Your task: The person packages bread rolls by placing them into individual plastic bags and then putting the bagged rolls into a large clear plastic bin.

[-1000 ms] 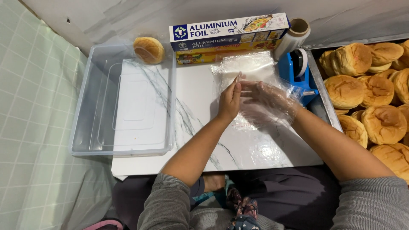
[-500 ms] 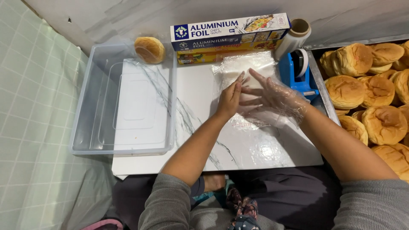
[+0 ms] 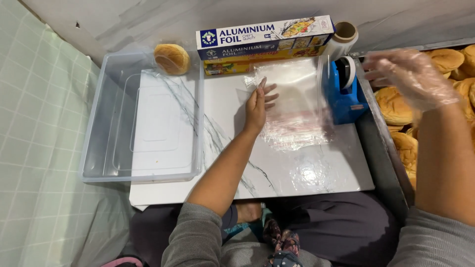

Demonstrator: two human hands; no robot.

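The sheet of clear plastic wrap (image 3: 297, 106) lies flat on the marble-patterned counter (image 3: 297, 173), toward its far right, just left of the blue tape dispenser (image 3: 344, 94). Largest of what surrounds it, the clear plastic tub (image 3: 99, 148) sits at the left, with one bun (image 3: 171, 58) resting at its far corner. A tray of buns (image 3: 396, 106) fills the right side, and the foil box (image 3: 264, 42) lies along the far edge.

The left hand (image 3: 257, 101) is bare; its grip is open, fingers spread flat on the wrap's left edge. The right hand (image 3: 413, 76), in a thin clear glove, hovers open over the tray and holds nothing.

With only one edge pinned, the light film could probably lift, curl or cling to itself. Its right edge lies close to the dispenser, where it may snag. The loose glove could also catch and drag the sheet askew.
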